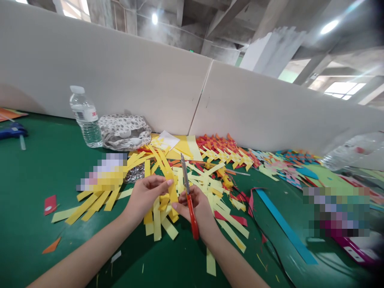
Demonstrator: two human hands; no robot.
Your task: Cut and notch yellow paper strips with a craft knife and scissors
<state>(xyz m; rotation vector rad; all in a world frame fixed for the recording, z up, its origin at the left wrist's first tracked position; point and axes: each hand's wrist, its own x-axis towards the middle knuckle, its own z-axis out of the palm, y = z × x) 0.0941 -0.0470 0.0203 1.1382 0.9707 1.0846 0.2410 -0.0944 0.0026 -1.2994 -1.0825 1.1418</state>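
Note:
My left hand (143,197) is closed, thumb and fingers pinching a yellow paper strip (172,193) that stands upright. My right hand (201,212) holds a pair of scissors (192,219) with red handles, the blades pointing up and away from me. The right thumb and fingertips also meet the lower part of the same strip. Around and below both hands lie loose dark yellow strips (100,200) and pale yellow strips (232,224), many overlapping. Whether the scissor blades are fully closed is hard to make out.
The green table (39,176) ends at a white partition (135,76). Before it stand a water bottle (85,118) and a patterned cloth bundle (124,130). Woven red-and-yellow paper pieces (226,150) lie behind. To the right are a blue strip (285,226) and a dark cable (267,240); a glue gun (13,131) lies far left.

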